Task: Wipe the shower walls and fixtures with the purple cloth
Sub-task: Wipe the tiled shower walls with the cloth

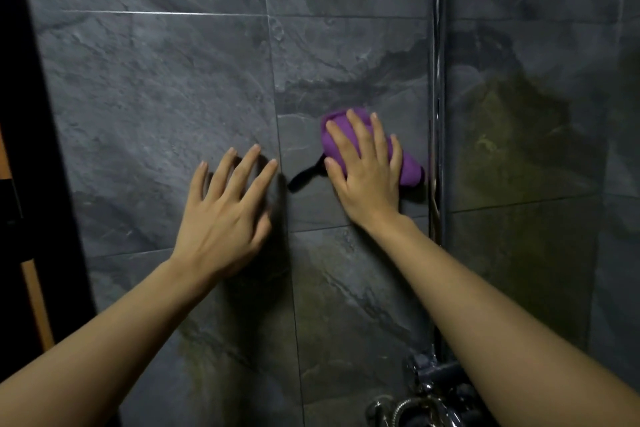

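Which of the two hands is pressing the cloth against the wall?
The right hand: its spread fingers lie over the bunched purple cloth. The left hand lies bare on the grey stone-look tile wall.

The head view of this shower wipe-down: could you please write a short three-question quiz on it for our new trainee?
1. True or false: the left hand grips the purple cloth.
2. Which hand presses the cloth against the tiled wall? A) left B) right C) both
3. Fill in: the chrome riser pipe runs upright just to the ______ of the cloth.

Key
1. False: the left hand lies flat on the wall with fingers spread, apart from the cloth.
2. B: the right hand covers the cloth with fairly straight fingers.
3. Right.
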`<state>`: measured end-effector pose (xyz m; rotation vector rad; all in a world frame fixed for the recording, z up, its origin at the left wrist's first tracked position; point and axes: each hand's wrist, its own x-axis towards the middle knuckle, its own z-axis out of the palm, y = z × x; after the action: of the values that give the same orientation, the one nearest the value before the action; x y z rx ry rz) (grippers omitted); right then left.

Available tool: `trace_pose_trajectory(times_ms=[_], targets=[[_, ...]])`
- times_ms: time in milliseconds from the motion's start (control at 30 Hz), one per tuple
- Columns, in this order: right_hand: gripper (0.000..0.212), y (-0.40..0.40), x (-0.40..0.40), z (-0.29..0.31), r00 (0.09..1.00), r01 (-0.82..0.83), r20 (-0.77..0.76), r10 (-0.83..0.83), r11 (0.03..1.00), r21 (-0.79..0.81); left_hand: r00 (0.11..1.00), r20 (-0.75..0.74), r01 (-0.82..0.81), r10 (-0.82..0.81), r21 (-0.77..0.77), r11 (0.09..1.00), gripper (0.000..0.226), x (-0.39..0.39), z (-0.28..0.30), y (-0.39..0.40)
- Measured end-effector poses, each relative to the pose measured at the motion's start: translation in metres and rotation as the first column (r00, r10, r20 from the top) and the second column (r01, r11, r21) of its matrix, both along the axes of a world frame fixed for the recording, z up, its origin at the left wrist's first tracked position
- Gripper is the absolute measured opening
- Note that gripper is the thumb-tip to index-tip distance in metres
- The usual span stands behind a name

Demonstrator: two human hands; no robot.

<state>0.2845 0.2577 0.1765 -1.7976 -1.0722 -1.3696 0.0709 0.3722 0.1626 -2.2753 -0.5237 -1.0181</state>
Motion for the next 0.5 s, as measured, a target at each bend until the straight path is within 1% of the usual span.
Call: trace_pose_trajectory(times_ms=[100,167,233,267,333,433,500], targets=[[0.057,0.005,-0.009,-0.063,0.996,-0.022,0.084,0.029,0.997,-0.08,1.0,-0.02,-0.008,0.008,-0.022,1.0,0.072,0.0,-0.012,0.001],[0.058,0.001,-0.008,-0.102,0.991,-0.007,0.135,0.025,0.991,-0.135,1.0,-0.022,-0.009,0.008,-0.037,0.999,0.071,-0.002,-0.019,0.002],[0.058,-0.01,0.006,-0.118,0.982,0.021,0.19,0.015,0.982,-0.189,1.0,-0.007,0.001,-0.002,-0.047,0.999,0.071,-0.006,-0.023,0.001],[0.057,-0.016,0.015,-0.117,0.982,0.027,0.189,0.01,0.981,-0.192,1.0,-0.001,0.008,-0.008,-0.051,0.999,0.071,-0.008,-0.025,0.002],[0.056,-0.023,0.027,-0.106,0.994,0.033,0.109,-0.017,0.989,-0.144,1.0,0.005,0.013,-0.013,-0.062,0.998,0.071,-0.015,-0.028,0.004],[0.055,-0.02,0.023,-0.076,0.996,0.038,-0.085,-0.038,0.999,-0.006,1.0,-0.003,-0.014,0.014,-0.07,0.997,0.071,-0.024,-0.032,0.01],[0.055,-0.011,0.009,-0.063,0.989,0.03,-0.146,-0.02,0.997,0.066,1.0,-0.006,-0.026,0.026,-0.074,0.997,0.071,-0.029,-0.034,0.014]])
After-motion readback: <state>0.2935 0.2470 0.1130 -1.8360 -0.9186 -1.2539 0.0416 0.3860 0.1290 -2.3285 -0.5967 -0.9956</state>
